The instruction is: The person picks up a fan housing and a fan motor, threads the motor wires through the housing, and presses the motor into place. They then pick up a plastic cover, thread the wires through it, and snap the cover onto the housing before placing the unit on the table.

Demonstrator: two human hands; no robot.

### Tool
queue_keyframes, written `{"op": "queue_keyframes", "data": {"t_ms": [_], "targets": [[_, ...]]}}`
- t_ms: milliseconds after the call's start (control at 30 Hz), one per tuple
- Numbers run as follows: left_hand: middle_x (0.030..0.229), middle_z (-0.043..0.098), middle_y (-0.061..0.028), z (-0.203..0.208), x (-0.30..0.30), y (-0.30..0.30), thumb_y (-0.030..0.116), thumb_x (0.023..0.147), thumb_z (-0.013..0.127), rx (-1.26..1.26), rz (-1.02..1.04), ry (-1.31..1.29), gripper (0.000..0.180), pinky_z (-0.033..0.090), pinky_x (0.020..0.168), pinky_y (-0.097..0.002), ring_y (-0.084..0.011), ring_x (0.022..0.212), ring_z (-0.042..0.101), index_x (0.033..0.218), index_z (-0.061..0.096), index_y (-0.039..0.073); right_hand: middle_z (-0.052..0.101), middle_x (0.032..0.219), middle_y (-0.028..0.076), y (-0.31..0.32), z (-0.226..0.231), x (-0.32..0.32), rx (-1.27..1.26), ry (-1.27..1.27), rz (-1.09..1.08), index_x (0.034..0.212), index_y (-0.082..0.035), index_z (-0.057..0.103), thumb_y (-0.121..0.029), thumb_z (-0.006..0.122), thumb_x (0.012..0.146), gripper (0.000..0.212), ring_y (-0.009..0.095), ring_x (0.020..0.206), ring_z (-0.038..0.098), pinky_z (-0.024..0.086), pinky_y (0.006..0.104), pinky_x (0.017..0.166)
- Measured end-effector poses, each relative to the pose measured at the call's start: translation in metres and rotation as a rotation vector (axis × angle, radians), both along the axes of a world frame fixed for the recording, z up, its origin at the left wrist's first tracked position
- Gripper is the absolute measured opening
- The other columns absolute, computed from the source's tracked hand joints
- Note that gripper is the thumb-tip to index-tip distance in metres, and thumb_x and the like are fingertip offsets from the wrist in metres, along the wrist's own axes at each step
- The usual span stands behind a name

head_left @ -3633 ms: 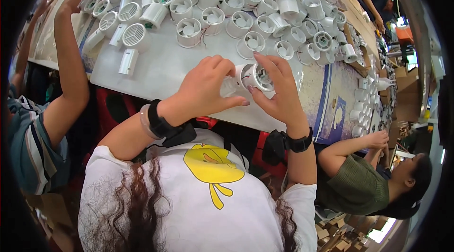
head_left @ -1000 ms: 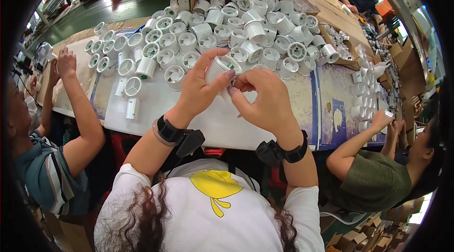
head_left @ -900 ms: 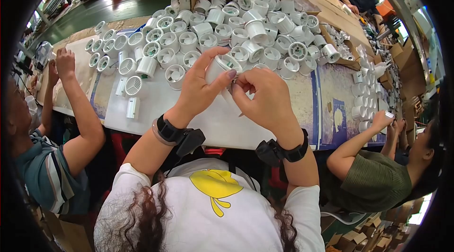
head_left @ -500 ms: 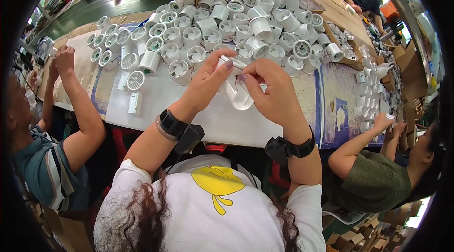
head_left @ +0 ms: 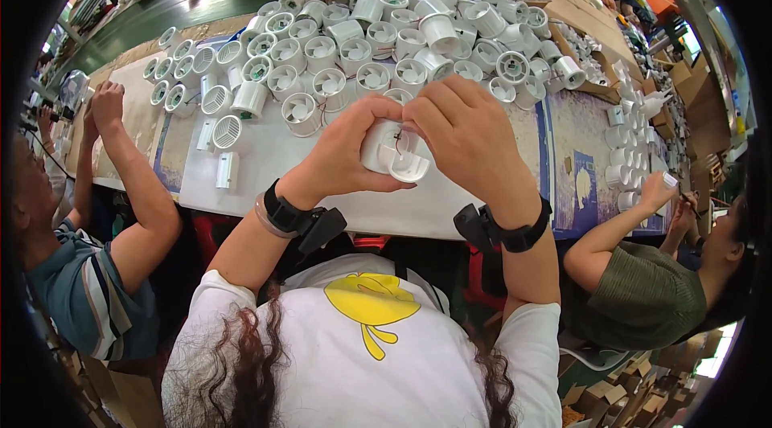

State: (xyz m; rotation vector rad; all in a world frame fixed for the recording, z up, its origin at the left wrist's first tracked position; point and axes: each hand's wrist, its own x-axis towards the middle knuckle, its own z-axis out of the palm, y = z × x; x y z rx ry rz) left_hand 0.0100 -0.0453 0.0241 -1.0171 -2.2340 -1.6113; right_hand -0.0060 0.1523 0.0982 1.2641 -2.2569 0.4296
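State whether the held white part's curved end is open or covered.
Open: in the left hand, the white part shows its curved end as an uncovered channel, thin wires visible nearby.

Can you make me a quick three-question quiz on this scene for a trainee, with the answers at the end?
1. True or false: the left hand grips the white housing.

2. What shows in the open ends of several items in the heap of white pieces?
a) light bulbs
b) fan blades
c) coiled springs

3. Fill in the blank: on the table, the round slatted grille nearest the person lies to the ____ of the held housing.

Key: 1. True. 2. b. 3. Left.
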Motion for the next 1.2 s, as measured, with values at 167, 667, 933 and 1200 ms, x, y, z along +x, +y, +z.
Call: {"op": "queue_keyframes", "data": {"t_ms": [167,667,933,1200], "targets": [[0.116,0.054,-0.0100,-0.011,0.000,0.011,0.019,0.058,0.092,0.280,-0.040,0.121,0.071,0.047,0.088,-0.0336,-0.0218,0.103,0.056,0.116,0.053,0.011,0.060,0.083,0.007,-0.001,-0.013,-0.007,-0.130,-0.098,0.025,0.084,-0.006,0.058,-0.006,0.067,0.079,0.010,0.027,0.078,0.057,0.046,0.0369,0.067],[0.109,0.055,-0.0085,0.000,-0.004,-0.001,0.009,0.052,0.086,-0.078,0.102,0.304,0.066,0.046,0.090,-0.0378,-0.0294,0.104,0.053,0.112,0.057,0.009,0.058,0.080,0.005,0.005,0.016,0.027,-0.053,-0.517,-0.042,0.084,-0.007,0.063,-0.006,0.066,0.069,0.015,0.024,0.076,0.057,0.045,0.0325,0.065],[0.108,0.056,-0.0082,-0.001,-0.003,-0.002,0.009,0.052,0.085,-0.131,0.135,0.315,0.066,0.045,0.090,-0.0389,-0.0299,0.104,0.053,0.111,0.057,0.009,0.057,0.075,0.005,-0.001,-0.002,0.027,-0.102,-0.351,-0.029,0.081,-0.008,0.064,-0.007,0.065,0.070,0.011,0.023,0.071,0.057,0.045,0.0312,0.061],[0.109,0.056,-0.0104,-0.013,0.003,0.000,0.008,0.056,0.087,-0.034,0.045,0.252,0.068,0.047,0.089,-0.0386,-0.0288,0.101,0.056,0.113,0.051,0.009,0.058,0.076,0.003,0.012,0.001,0.009,-0.325,-0.974,0.008,0.082,-0.002,0.065,-0.005,0.061,0.077,0.007,0.011,0.066,0.053,0.041,0.0243,0.056]]}}
